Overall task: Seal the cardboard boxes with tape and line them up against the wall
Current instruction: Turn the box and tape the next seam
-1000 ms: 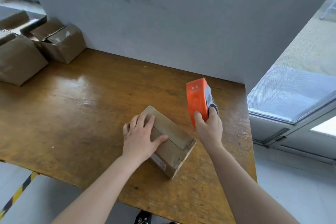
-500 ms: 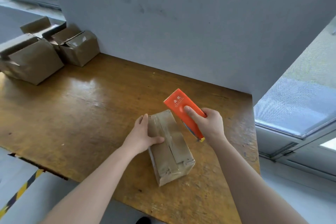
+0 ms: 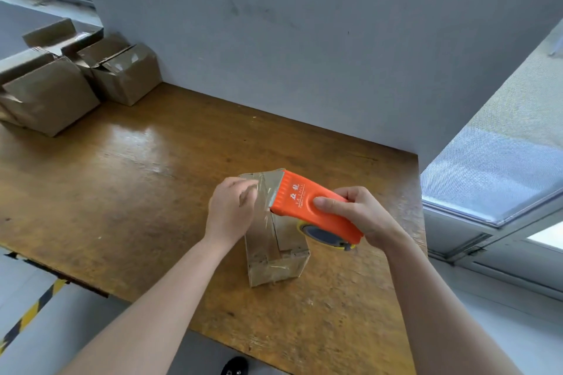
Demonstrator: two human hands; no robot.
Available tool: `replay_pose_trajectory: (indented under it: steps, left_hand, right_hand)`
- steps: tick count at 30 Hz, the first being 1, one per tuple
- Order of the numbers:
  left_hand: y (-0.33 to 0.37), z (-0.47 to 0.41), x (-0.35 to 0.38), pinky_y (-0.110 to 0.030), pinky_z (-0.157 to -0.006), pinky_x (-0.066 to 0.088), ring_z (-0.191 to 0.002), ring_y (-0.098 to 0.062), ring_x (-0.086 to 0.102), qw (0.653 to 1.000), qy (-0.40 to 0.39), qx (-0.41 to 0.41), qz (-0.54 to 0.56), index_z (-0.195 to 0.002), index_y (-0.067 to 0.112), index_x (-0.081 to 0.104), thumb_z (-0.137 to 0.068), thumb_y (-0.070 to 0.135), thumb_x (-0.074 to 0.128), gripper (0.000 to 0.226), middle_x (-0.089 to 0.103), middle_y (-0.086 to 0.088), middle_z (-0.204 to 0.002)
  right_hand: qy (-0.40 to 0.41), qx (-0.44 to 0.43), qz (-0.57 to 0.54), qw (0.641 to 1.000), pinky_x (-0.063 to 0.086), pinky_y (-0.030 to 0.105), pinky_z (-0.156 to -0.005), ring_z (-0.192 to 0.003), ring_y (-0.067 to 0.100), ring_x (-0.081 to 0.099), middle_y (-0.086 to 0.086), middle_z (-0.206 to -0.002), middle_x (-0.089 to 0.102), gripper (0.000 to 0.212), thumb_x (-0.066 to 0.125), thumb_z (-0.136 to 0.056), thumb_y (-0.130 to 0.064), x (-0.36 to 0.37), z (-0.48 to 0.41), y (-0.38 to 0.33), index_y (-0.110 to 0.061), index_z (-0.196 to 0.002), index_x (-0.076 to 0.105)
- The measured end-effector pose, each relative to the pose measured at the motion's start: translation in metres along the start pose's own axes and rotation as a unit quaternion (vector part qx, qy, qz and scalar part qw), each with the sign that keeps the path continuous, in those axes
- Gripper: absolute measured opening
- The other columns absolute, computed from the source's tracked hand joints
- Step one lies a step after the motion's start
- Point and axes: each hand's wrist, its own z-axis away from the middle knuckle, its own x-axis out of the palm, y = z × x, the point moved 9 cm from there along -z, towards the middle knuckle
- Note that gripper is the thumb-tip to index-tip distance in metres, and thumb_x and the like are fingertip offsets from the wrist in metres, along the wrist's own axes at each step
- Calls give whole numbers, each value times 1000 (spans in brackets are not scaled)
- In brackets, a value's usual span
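A small cardboard box (image 3: 280,250) lies on the wooden table (image 3: 128,179) with its flaps closed and old tape across its top. My right hand (image 3: 362,213) grips an orange tape dispenser (image 3: 313,207) held over the box, its toothed edge at the box's far end. My left hand (image 3: 231,210) pinches the loose end of clear tape (image 3: 262,201) coming off the dispenser, just above the box's left side. The roll shows under the dispenser's rear.
Several open cardboard boxes (image 3: 122,73) stand at the far left, by the grey wall (image 3: 304,39). The table's right edge borders a window (image 3: 493,179). Below the near edge is floor with a yellow-black stripe (image 3: 30,313).
The dispenser came down from upright beside the box to lying over its top. My left hand left the box's side and took the tape end. The box turned lengthwise towards me.
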Motion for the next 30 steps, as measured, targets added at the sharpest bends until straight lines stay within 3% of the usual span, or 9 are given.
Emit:
replay_pose_trajectory:
  steps: [1, 3, 5, 7, 11, 13, 18, 25, 30]
  left_hand:
    - [8, 4, -1, -30, -86, 45, -101, -6, 59, 996, -18, -19, 86, -106, 17, 72, -100, 26, 48, 27, 68, 1, -108]
    - [21, 16, 9, -25, -67, 41, -69, -3, 59, 951, -111, -93, 274, -87, 17, 73, -100, 41, 47, 38, 69, 2, -79]
    - [29, 29, 14, -23, -58, 41, -61, -8, 57, 919, -177, -136, 326, -76, 16, 67, -93, 53, 45, 46, 65, 0, -68]
    - [30, 34, 11, -25, -54, 39, -58, -15, 54, 909, -167, -150, 351, -71, 15, 65, -90, 42, 56, 34, 63, -1, -63]
    - [20, 35, -7, -23, -44, 33, -47, -13, 46, 918, -86, -167, 349, -72, 10, 64, -85, 15, 70, 16, 61, 0, -54]
    - [18, 39, -13, -21, -41, 33, -43, -11, 44, 926, -66, -163, 334, -72, 8, 63, -84, 14, 72, 17, 62, 0, -53]
    - [13, 59, -19, -20, -44, 37, -45, -9, 48, 958, -20, -135, 251, -74, 7, 60, -89, 18, 69, 21, 60, 6, -50]
    - [-3, 86, -10, -22, -50, 41, -52, -9, 53, 960, -7, -152, 236, -77, 7, 59, -92, 18, 66, 19, 63, 3, -59]
    - [-20, 98, -6, -24, -53, 43, -58, -12, 55, 956, -20, -175, 235, -81, 7, 60, -94, 18, 62, 17, 65, -3, -66]
  right_hand:
    - [-6, -3, 2, 1000, 51, 34, -60, -66, 20, 68, 7, -79, 74, 64, 77, -48, -68, 0, 0, -1, -12, -79, 73]
    - [-17, -9, 13, 1000, 52, 33, -63, -70, 21, 71, 6, -83, 75, 66, 77, -48, -68, 0, 1, -4, -12, -83, 74]
    - [-24, -13, 25, 999, 54, 32, -68, -76, 20, 72, 3, -86, 76, 69, 77, -48, -69, 1, 0, -8, -13, -87, 74]
    - [-26, -14, 33, 999, 56, 33, -73, -81, 20, 73, 1, -89, 76, 71, 76, -47, -70, 1, 0, -11, -14, -90, 75]
    - [-32, -17, 67, 997, 58, 32, -75, -86, 19, 73, -4, -91, 75, 72, 77, -48, -73, 3, 4, -16, -17, -94, 73]
    - [-37, -20, 89, 995, 58, 30, -74, -86, 17, 72, -6, -92, 74, 67, 79, -54, -73, 6, 9, -22, -20, -94, 72]
    - [-60, -27, 167, 984, 47, 17, -53, -70, 8, 68, -12, -75, 70, 40, 74, -66, -62, 11, 21, -37, -24, -79, 70]
    - [-68, 0, 252, 965, 48, 24, -64, -83, 13, 68, -9, -85, 71, 52, 68, -55, -73, 14, 27, -32, -27, -79, 69]
    - [-43, 23, 286, 957, 44, 21, -61, -82, 13, 66, -9, -84, 69, 45, 71, -66, -68, 9, 36, -26, -26, -81, 68]
